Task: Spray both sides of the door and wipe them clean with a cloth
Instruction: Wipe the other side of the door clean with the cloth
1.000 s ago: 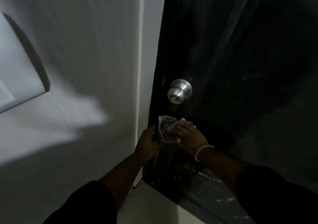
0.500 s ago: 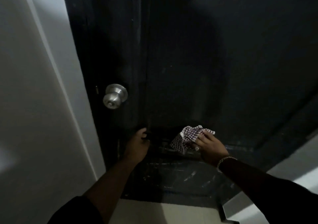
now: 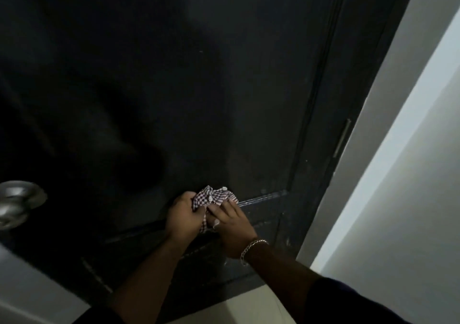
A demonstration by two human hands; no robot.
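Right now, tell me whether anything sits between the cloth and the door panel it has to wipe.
Nothing visible does. The checked cloth is bunched between the left hand and right hand, right against the dark door.

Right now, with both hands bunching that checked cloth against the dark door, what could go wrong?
1. The cloth is crumpled between the left hand and right hand, so little fabric may meet the door, leaving streaks.
2. The bracelet on the right wrist hangs close to the panel and might scrape it.
3. The scene is dim, so pale marks near the lower edge could be missed.
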